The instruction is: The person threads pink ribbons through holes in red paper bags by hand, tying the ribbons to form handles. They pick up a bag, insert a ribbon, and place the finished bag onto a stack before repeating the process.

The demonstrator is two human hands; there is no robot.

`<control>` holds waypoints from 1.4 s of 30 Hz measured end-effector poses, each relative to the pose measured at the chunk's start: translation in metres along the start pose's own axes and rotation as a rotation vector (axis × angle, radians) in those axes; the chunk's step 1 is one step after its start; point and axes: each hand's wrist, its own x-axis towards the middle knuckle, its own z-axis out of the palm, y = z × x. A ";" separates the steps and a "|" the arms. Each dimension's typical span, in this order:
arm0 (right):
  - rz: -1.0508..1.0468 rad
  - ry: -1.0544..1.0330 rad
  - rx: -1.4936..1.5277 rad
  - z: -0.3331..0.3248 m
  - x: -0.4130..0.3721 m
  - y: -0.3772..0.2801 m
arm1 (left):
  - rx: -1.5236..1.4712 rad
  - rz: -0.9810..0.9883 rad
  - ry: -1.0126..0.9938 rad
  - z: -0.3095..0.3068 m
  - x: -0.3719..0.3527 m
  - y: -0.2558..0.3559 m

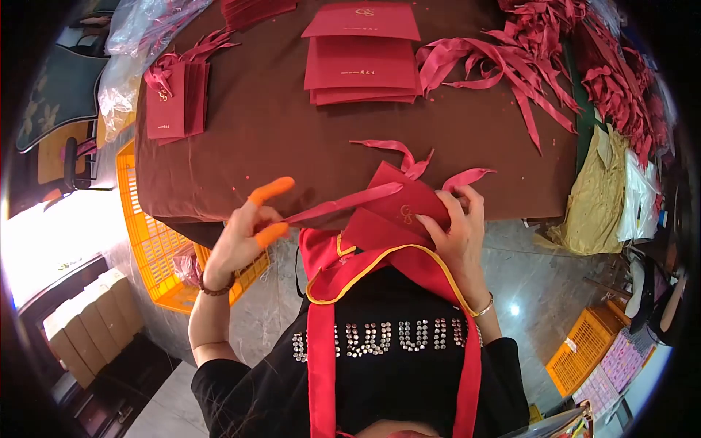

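My right hand (461, 226) grips a small red paper bag (398, 201) with a gold logo, at the table's front edge, thumb on its face. Red ribbons are attached near the bag's top. One ribbon (343, 203) stretches left to my left hand (248, 230), whose curled fingers hold its end. Orange finger covers sit on that hand's thumb and index finger, which are spread apart. Another ribbon end (467, 177) sticks out beside my right fingers, and a further loop lies on the cloth beyond the bag. The bag's lower part overlaps my red apron (380, 266).
On the brown cloth-covered table (277, 139) lie a stack of red bags (361, 62), bags with ribbons (175, 102) at left and loose ribbons (504, 66) at right. An orange crate (150, 255) stands below left; another crate (580, 350) is at lower right.
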 end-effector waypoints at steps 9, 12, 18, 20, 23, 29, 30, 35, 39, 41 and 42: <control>0.123 -0.048 0.197 -0.007 0.001 0.003 | -0.794 0.492 -0.228 -0.053 -0.012 -0.020; 0.297 -0.227 0.510 -0.018 0.000 0.013 | -0.904 0.736 -0.080 -0.025 0.004 0.009; 0.296 -0.379 0.431 -0.033 0.007 0.015 | -0.019 0.799 0.171 0.012 0.027 0.072; 0.317 -0.307 0.615 -0.024 0.010 0.014 | 0.464 0.911 0.206 0.030 0.040 0.100; 0.410 -0.343 0.775 -0.006 0.015 0.011 | 0.211 0.597 -0.334 0.057 0.057 0.083; 0.482 -0.451 0.904 0.003 0.007 0.008 | 0.393 0.498 -0.074 0.110 0.062 0.033; 0.452 -0.439 0.867 0.003 0.006 0.007 | 0.599 0.549 0.022 0.112 0.064 0.026; 0.508 -0.413 0.902 0.002 0.009 0.002 | 0.725 0.650 0.012 0.115 0.060 0.034; 0.498 -0.382 0.895 0.002 0.007 0.001 | 0.903 0.742 0.097 0.121 0.056 0.036; 0.477 -0.379 0.892 -0.001 0.008 -0.001 | 0.959 0.751 0.102 0.124 0.056 0.034; 0.458 -0.375 0.889 -0.002 0.009 -0.003 | 0.999 0.751 0.096 0.126 0.056 0.034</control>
